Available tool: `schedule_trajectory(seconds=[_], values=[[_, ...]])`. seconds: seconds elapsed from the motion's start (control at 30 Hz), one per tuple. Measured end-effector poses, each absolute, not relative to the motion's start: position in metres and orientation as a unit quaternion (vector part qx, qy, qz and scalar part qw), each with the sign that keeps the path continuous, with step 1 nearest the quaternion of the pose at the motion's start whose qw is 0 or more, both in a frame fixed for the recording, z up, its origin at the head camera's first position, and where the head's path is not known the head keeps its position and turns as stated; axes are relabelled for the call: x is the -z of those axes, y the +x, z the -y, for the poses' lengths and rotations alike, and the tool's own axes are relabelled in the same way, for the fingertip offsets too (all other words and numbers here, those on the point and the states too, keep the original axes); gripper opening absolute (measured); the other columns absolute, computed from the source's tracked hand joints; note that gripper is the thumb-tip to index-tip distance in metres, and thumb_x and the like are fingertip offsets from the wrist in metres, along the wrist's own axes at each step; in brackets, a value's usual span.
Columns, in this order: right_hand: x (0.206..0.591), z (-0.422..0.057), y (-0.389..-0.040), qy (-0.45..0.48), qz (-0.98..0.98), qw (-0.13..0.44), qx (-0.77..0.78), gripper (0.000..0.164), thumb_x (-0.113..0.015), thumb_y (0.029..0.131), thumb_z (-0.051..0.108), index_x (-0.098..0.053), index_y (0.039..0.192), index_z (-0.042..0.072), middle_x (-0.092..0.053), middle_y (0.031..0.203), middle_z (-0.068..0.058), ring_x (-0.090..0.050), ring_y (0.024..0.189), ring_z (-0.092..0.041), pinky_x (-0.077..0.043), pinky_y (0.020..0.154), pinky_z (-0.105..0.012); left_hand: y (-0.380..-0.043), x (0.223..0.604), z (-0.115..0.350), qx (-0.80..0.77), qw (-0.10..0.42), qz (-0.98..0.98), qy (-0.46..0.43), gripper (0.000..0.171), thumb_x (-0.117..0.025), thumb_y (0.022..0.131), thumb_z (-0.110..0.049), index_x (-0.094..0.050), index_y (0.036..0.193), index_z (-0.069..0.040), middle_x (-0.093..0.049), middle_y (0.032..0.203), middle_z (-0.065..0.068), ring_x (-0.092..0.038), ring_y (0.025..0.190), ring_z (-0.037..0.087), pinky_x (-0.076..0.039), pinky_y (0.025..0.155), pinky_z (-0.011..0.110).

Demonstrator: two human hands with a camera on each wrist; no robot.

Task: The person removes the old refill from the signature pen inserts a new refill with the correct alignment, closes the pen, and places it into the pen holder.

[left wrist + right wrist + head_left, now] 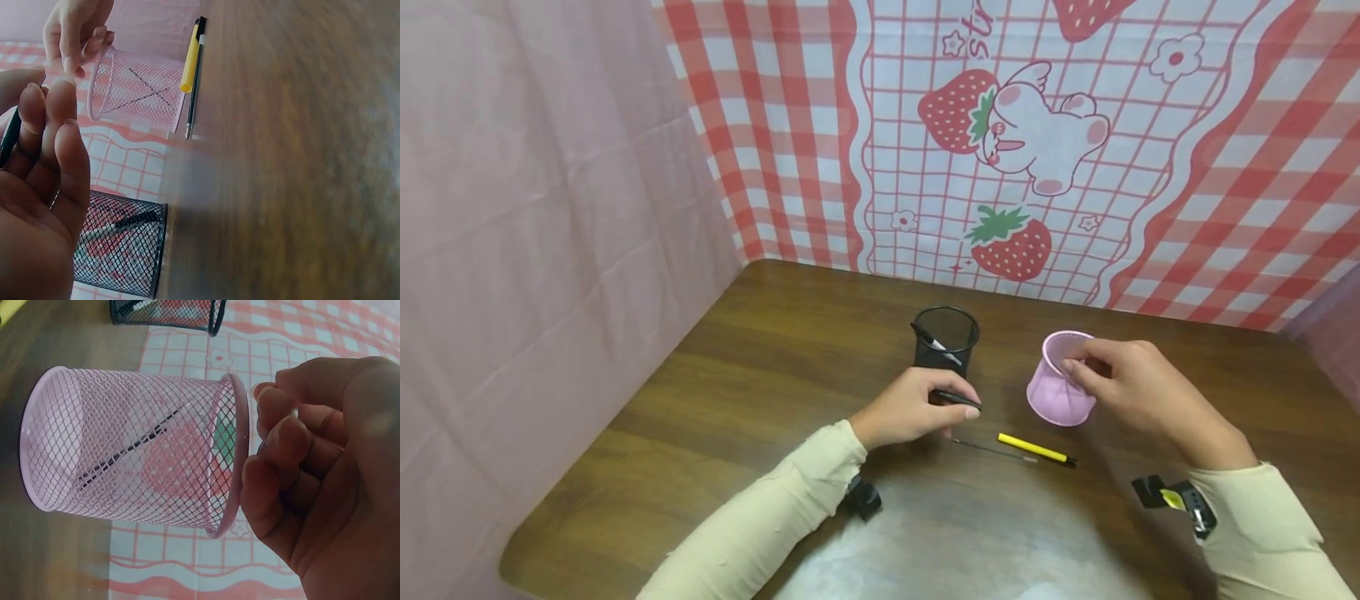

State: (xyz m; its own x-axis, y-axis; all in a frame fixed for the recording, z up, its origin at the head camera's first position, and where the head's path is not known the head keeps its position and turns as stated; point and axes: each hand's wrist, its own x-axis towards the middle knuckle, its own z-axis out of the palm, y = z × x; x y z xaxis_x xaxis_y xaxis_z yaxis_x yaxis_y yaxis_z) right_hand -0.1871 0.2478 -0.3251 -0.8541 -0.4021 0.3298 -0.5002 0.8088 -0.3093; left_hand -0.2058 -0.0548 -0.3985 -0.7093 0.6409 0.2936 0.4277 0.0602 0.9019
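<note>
My left hand (917, 404) holds a slim black pen (957, 400) between thumb and fingers, close in front of the black mesh pen cup (930, 357). That cup holds a black-and-white pen (936, 343) leaning on its rim. Over the mouth of the pink mesh pen cup (131, 450), my right hand (1138, 387) hangs with loosely curled fingers; nothing shows between them. Thin dark sticks (128, 450) lie crossed inside the pink cup. A yellow pen (1033, 447) with a black end lies on the table, with a thin pen refill (992, 450) beside it.
The brown wooden table (700, 425) meets a strawberry-print checked cloth (895, 158) at the back. A plain pinkish cloth (550, 250) hangs along the left side. Dark wrist devices (1180, 504) sit at both sleeves.
</note>
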Motion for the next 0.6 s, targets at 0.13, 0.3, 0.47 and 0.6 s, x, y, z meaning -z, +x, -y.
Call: schedule_trajectory(seconds=[0.13,0.3,0.47,0.6], values=[[0.325,-0.251,-0.192,0.224,0.946,0.127,-0.199,0.005,-0.075,0.091,0.016,-0.072,0.092,0.011,-0.055,0.066,0.007,-0.050,0.060,-0.013,-0.042,0.048,-0.025,-0.207,0.399,0.055,-0.571,0.090,-0.726,0.372,0.011,-0.074,0.094,-0.017,-0.073,0.104,-0.013,-0.069,0.087,-0.002,-0.066,0.059,0.020,-0.059,0.058,0.036],[0.323,-0.251,-0.196,0.223,0.946,0.126,-0.200,0.007,-0.075,0.091,0.016,-0.070,0.089,0.011,-0.054,0.065,0.006,-0.050,0.060,-0.014,-0.042,0.048,-0.025,-0.207,0.398,0.056,-0.565,0.092,-0.732,0.370,0.012,-0.074,0.094,-0.019,-0.073,0.104,-0.014,-0.069,0.086,0.000,-0.066,0.059,0.020,-0.058,0.058,0.036],[0.322,-0.248,-0.203,0.230,0.946,0.119,-0.196,0.006,-0.075,0.091,0.015,-0.071,0.092,0.010,-0.055,0.065,0.006,-0.050,0.060,-0.014,-0.042,0.048,-0.025,-0.207,0.400,0.056,-0.563,0.092,-0.734,0.368,0.011,-0.074,0.094,-0.019,-0.073,0.104,-0.013,-0.070,0.087,0.008,-0.066,0.058,0.019,-0.058,0.057,0.032],[0.323,-0.247,-0.208,0.225,0.952,0.101,-0.182,0.012,-0.075,0.092,0.016,-0.073,0.098,0.006,-0.056,0.068,0.005,-0.050,0.063,-0.015,-0.041,0.049,-0.026,-0.207,0.401,0.055,-0.562,0.092,-0.734,0.369,0.011,-0.074,0.094,-0.019,-0.073,0.104,-0.013,-0.070,0.088,0.009,-0.066,0.058,0.019,-0.057,0.057,0.031]])
